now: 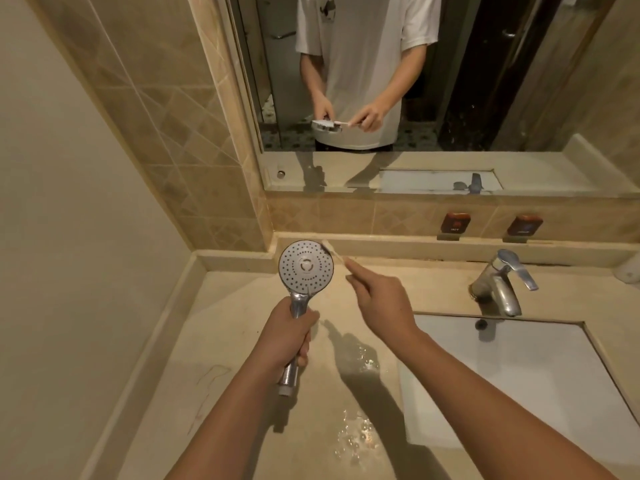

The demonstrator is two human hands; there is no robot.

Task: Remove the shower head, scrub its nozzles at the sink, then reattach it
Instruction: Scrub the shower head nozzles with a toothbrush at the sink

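The chrome shower head (306,265) is detached and held upright above the beige counter, its round nozzle face turned toward me. My left hand (289,336) is wrapped around its handle, whose threaded end sticks out below my fist. My right hand (379,299) pinches a toothbrush (333,251) by its pale handle. The bristle end touches the upper right rim of the nozzle face. The white sink basin (519,375) lies to the right of both hands.
A chrome faucet (502,285) stands behind the basin. Water drops lie on the counter (221,323) near my arms. Two small brown labelled blocks (455,223) sit on the ledge under the mirror (415,81), which reflects a person in a white shirt. A plain wall closes the left side.
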